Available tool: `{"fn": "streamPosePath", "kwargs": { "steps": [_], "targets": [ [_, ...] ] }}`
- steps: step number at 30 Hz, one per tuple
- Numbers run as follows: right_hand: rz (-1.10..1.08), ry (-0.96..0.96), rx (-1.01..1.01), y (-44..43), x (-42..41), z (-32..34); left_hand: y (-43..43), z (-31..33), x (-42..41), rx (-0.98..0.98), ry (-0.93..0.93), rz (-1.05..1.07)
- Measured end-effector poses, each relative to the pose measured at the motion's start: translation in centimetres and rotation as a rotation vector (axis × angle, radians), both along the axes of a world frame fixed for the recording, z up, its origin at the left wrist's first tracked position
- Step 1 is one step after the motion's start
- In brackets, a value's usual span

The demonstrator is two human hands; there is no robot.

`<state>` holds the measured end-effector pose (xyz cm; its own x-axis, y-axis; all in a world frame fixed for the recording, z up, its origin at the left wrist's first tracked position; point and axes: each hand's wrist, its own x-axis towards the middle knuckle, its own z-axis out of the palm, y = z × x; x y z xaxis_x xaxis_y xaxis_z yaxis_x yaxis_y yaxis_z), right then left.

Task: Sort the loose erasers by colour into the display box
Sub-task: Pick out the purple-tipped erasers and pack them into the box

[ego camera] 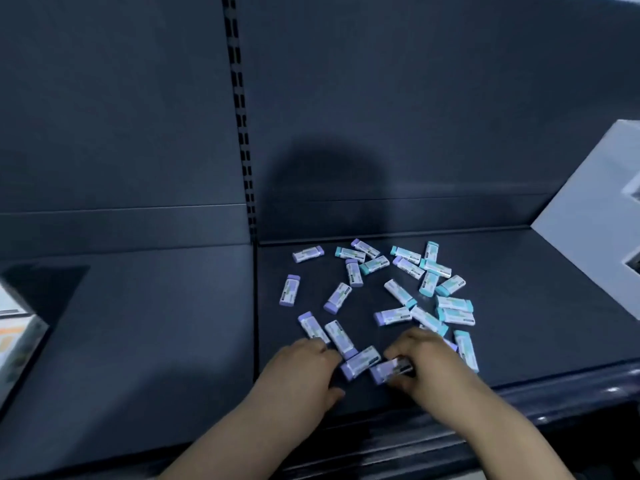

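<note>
Pinching purple eraser [390, 371], right hand [433, 365] grip clamped; left hand [301, 372] palm-down alongside, grip seemingly slack, uncurled

On the dark flat metal shelf [519, 323] before you, right of the slotted upright rail [242, 133], purple-ended rectangular erasers [290, 289] lie mostly left and near you. The teal-ended rectangular erasers [450, 285] lie right and further back. A white cardboard box [588, 216] stands at the far right and a printed carton [17, 341] at the far left. Your left hand [301, 368] and right hand [433, 362] sit at the near edge, with one eraser [360, 362] between them.
</note>
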<state>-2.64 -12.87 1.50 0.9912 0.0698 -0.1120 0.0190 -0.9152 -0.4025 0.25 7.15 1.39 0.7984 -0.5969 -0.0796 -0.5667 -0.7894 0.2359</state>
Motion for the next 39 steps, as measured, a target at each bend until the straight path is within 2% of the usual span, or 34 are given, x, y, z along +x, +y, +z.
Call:
{"fn": "streamPosePath", "kwargs": {
  "steps": [5,12,18,25,33,36,39],
  "targets": [
    [0.169,0.067,-0.038,-2.5,2.0,0.4,-3.3,-0.6,0.1,-0.042,0.036,0.169],
    [0.265,-0.051,-0.021,-4.8,2.8,-0.3,-5.5,-0.4,0.1,-0.129,0.132,0.436],
    [0.287,-0.091,0.024,-5.4,3.1,-0.9,-5.6,-0.1,-1.1,-0.209,0.131,0.560],
    [0.246,-0.107,0.068,-5.0,2.5,-0.8,-4.8,0.6,-1.2,-0.268,0.135,0.534],
    [0.165,-0.073,-0.006,-3.8,1.9,-0.5,-3.8,0.6,0.4,-0.239,0.160,0.413],
    [0.139,-0.062,0.008,-3.5,1.5,-0.5,-3.9,0.3,0.8,-0.198,0.124,0.341],
    [0.094,-0.042,0.046,-3.5,1.3,-0.3,-3.8,-0.2,0.7,-0.259,0.071,0.363]
  ]
}}
